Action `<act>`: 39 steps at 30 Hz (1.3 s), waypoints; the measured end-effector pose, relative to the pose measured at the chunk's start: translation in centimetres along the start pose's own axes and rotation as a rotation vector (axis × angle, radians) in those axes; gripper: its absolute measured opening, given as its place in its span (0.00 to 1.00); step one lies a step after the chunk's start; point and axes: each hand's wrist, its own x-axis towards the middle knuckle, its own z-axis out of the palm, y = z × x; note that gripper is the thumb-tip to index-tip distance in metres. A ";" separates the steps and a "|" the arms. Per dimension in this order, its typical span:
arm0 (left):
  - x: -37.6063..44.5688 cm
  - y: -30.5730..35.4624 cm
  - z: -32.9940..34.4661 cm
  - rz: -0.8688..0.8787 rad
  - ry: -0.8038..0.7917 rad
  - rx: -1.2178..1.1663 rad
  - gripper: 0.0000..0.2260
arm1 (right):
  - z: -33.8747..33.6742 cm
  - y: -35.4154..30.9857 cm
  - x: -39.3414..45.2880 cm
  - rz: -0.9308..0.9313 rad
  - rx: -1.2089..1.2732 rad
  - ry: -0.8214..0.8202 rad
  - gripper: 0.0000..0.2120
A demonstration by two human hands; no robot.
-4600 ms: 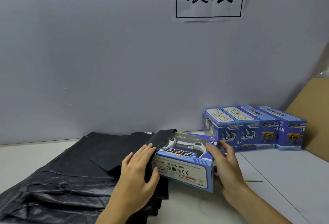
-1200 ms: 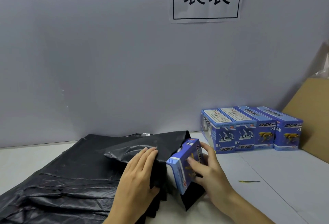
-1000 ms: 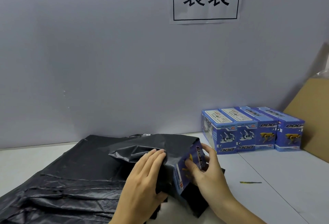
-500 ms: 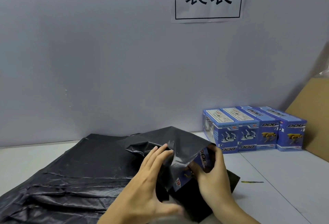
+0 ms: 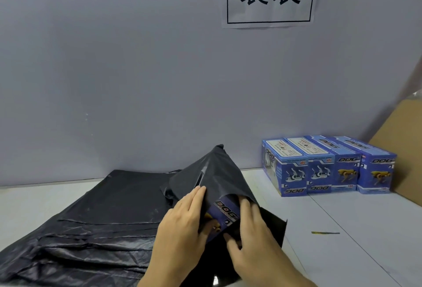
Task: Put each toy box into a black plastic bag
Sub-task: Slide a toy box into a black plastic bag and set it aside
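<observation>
A blue toy box (image 5: 225, 215) marked DOG sits mostly inside a black plastic bag (image 5: 213, 172), which is tented up over it; only the box's near end shows at the bag's mouth. My left hand (image 5: 182, 225) holds the bag's left side against the box, fingers pointing up. My right hand (image 5: 253, 238) grips the box's right end at the bag's opening, thumb curled under. Both hands are at the bottom centre.
A flat pile of black plastic bags (image 5: 96, 225) covers the left of the white table (image 5: 356, 229). Several blue toy boxes (image 5: 326, 163) stand in a row at the back right against the grey wall. A cardboard sheet (image 5: 402, 149) leans at the far right. A thin strip (image 5: 325, 232) lies on the table.
The box has gone from half exposed to almost wholly inside the bag. The bag has been pulled up and over it, and both hands have shifted toward the bag's mouth.
</observation>
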 end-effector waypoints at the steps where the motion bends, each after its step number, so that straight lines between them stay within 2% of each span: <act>1: 0.0 -0.1 0.1 -0.015 0.008 0.003 0.31 | -0.6 -0.3 0.0 0.003 -0.069 -0.032 0.30; 4: 0.0 -0.5 0.4 -0.029 -0.001 0.017 0.30 | -2.4 -1.3 -0.1 -0.019 -0.215 -0.084 0.15; 7: 0.2 -0.5 0.6 -0.010 -0.011 0.023 0.29 | -3.5 -1.7 -0.3 -0.045 -0.338 -0.122 0.10; 10: 0.7 -0.3 0.8 0.007 -0.019 0.055 0.29 | -2.8 -1.1 -0.2 -0.158 -0.464 -0.227 0.20; 13: 1.5 0.2 1.5 0.035 -0.039 0.117 0.28 | -0.7 -0.4 0.2 -0.237 -0.380 -0.494 0.23; 15: 2.1 0.5 2.0 0.065 -0.055 0.155 0.27 | 0.4 -0.2 0.2 -0.227 -0.397 -0.596 0.26; 18: 2.9 1.2 2.9 0.078 -0.103 0.217 0.24 | 1.0 0.3 0.2 -0.208 -0.388 -0.505 0.30; 20: 3.5 1.3 3.3 0.048 -0.103 0.260 0.25 | 0.8 0.4 0.3 -0.214 -0.369 -0.481 0.26; 27: 5.9 0.6 4.8 -0.084 0.030 0.340 0.21 | 0.9 0.4 1.0 -0.285 -0.463 -0.611 0.22; 30: 5.9 0.9 5.0 -0.075 0.015 0.340 0.20 | 1.1 0.6 1.1 -0.313 -0.464 -0.591 0.22; 33: 5.0 1.2 3.8 -0.038 0.030 0.236 0.22 | 0.4 1.0 0.8 -0.314 -0.372 -0.523 0.22; 37: 3.1 -0.3 1.9 0.068 0.123 0.136 0.22 | -2.2 2.1 0.9 -0.282 -0.104 -0.278 0.19; 39: 2.1 -1.3 1.3 0.039 0.156 0.043 0.20 | -3.0 3.3 1.6 -0.296 -0.087 -0.079 0.11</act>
